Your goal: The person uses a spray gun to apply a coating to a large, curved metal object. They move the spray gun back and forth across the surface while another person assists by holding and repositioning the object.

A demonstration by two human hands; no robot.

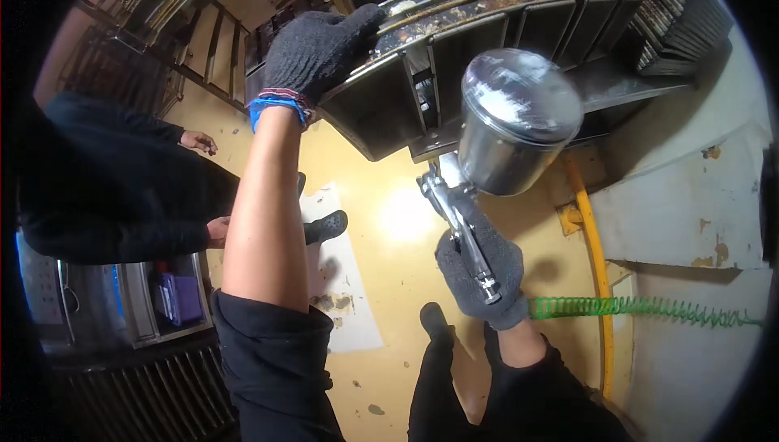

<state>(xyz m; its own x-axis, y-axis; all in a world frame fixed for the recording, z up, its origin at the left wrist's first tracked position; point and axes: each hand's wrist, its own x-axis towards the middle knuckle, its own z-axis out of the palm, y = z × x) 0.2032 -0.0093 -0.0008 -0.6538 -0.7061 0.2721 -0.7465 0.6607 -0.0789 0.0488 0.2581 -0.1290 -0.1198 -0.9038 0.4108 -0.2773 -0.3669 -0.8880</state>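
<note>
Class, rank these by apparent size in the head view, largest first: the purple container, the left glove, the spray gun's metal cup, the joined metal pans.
1. Joined metal pans
2. Metal cup
3. Left glove
4. Purple container, probably farther away, so apparent size only

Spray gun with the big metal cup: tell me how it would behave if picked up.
The spray gun likely feels top-heavy and apt to tip, since its cup is much its bulkiest part. Its metallic look suggests it is stiff. The cup's smooth, shiny side might be slippery.
</note>
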